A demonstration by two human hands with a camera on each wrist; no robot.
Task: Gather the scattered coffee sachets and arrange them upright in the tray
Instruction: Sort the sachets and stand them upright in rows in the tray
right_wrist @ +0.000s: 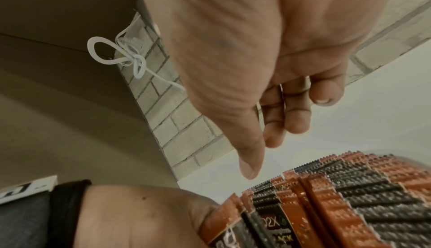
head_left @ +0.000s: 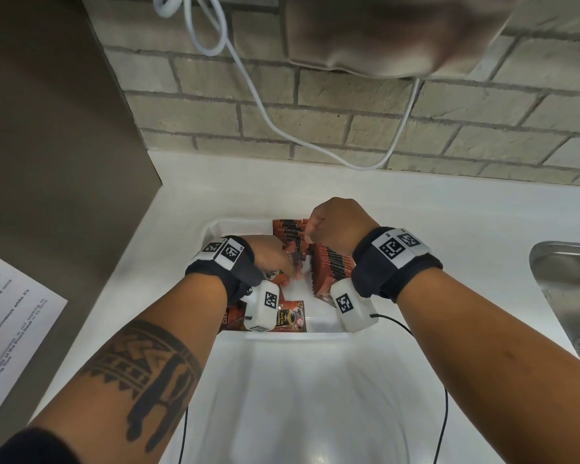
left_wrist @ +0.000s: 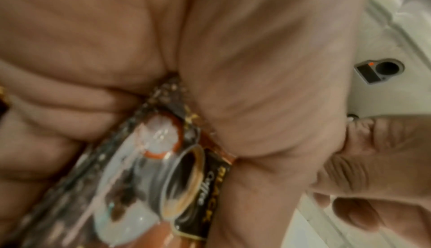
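Note:
A white tray [head_left: 295, 335] sits on the white counter. Orange-and-black coffee sachets stand upright in it, in a back row [head_left: 290, 229] and a right row [head_left: 332, 266]; their tops also show [right_wrist: 361, 196]. A few loose sachets [head_left: 290, 318] lie flat at the tray's front. My left hand [head_left: 293, 272] grips one sachet [left_wrist: 151, 178] beside the upright rows, fingers and thumb curled round it [left_wrist: 168, 93]. My right hand [head_left: 310, 231] hovers over the back row. Its fingers are loosely curled and its thumb points down [right_wrist: 263, 141]; it holds nothing.
A steel sink [head_left: 566, 279] lies at the right edge. A printed sheet [head_left: 10, 323] rests at the left. A brown panel [head_left: 47, 162] rises on the left, and a brick wall with a hanging white cable [head_left: 282, 128] is behind. Bare counter [head_left: 432, 212] surrounds the tray.

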